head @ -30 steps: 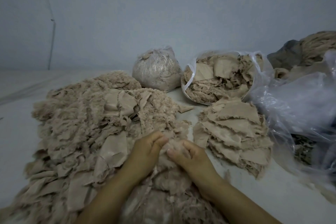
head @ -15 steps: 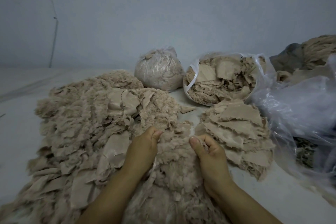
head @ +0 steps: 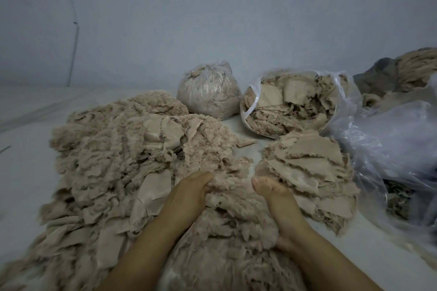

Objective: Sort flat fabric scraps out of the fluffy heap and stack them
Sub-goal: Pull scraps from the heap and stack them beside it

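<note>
The fluffy heap (head: 123, 160) covers the left and centre of the pale floor (head: 21, 168), with flat scraps mixed into it. Both hands are sunk in its near edge. The left hand (head: 189, 194) has its fingers curled into a tuft of fluff and grips it. The right hand (head: 274, 194) lies edge-on; its fingers are hidden in the fluff, so its grip cannot be determined. The stack of flat scraps (head: 309, 172) lies just right of the right hand. Behind it stand an open bag of scraps (head: 293, 104) and a tied bag (head: 208, 92).
</note>
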